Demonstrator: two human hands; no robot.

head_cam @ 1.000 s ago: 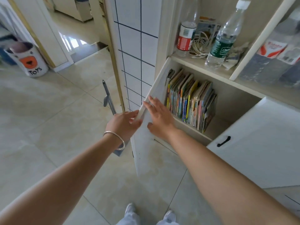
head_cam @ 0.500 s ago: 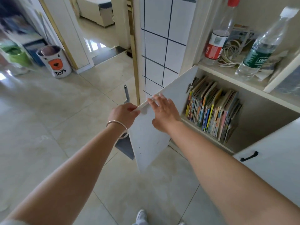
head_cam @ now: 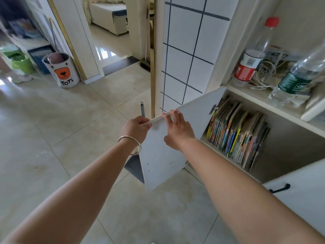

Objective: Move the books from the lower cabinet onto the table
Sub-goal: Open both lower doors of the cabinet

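Books (head_cam: pixel 235 138), a tight row of thin colourful paperbacks, stand leaning inside the lower cabinet, just behind the white flat-panel cabinet door (head_cam: pixel 168 143), which stands swung wide. The left hand (head_cam: pixel 136 128) pinches the door's top edge at its free corner; the right hand (head_cam: pixel 177 131) lies nearly flat on the door's inner face with its fingers hooked over the same edge. No book is held yet. To do this step well, I judge the door should go fully back clear of the row, then one hand should leave it and reach behind it to clasp several spines together, steadying the leaning rest.
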